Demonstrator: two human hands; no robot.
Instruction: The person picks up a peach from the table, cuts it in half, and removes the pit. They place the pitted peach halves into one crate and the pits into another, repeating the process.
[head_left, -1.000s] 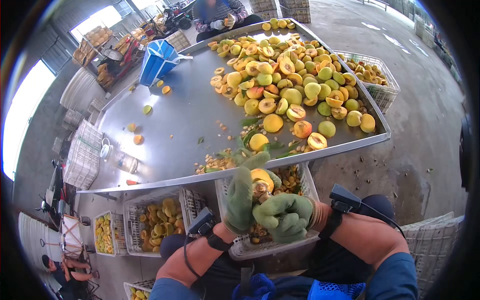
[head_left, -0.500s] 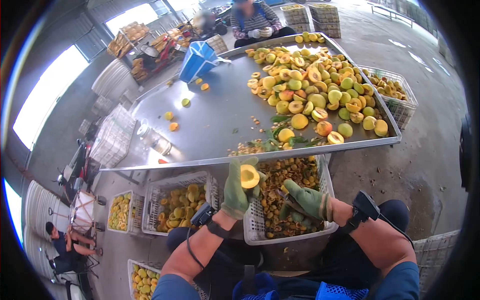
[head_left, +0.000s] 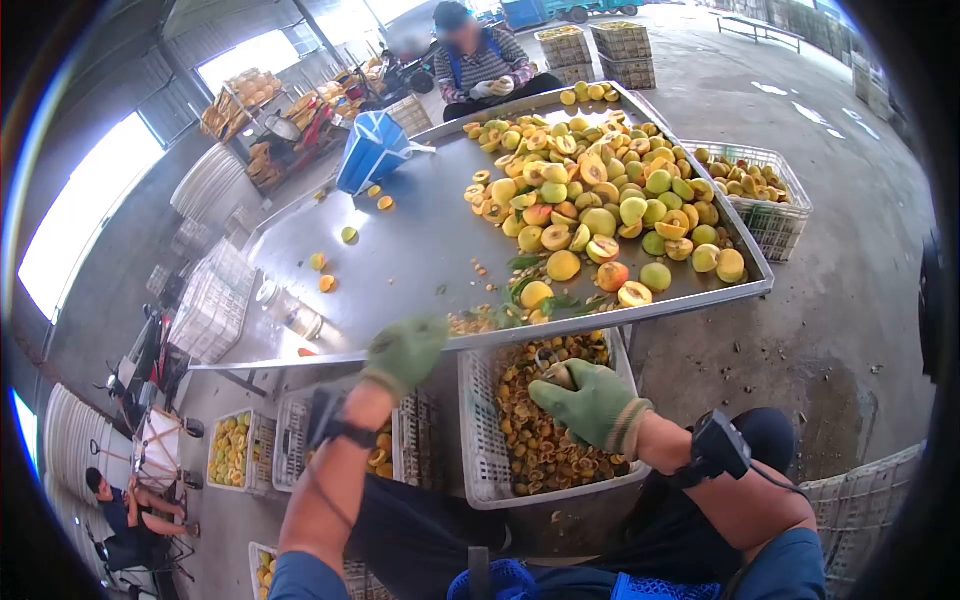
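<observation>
Right hand [head_left: 585, 402] curled round tool [head_left: 545, 359] above crate [head_left: 478, 432]. Left hand [head_left: 408, 354] blurred, grip indeterminable. Fruit [head_left: 600, 222] heaped on table [head_left: 405, 245]: likely light, soft, cut faces slippery; best held by skin.

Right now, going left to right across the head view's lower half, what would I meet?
Seated person → white crate of stone fruit → left gloved hand → right gloved hand → black device on the right wrist → plastic crate at the right edge.

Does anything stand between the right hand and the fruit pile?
Yes: the table's near rim crosses between the right hand, over the crate, and the fruit pile. Above that rim, nothing visible blocks the way.
</observation>
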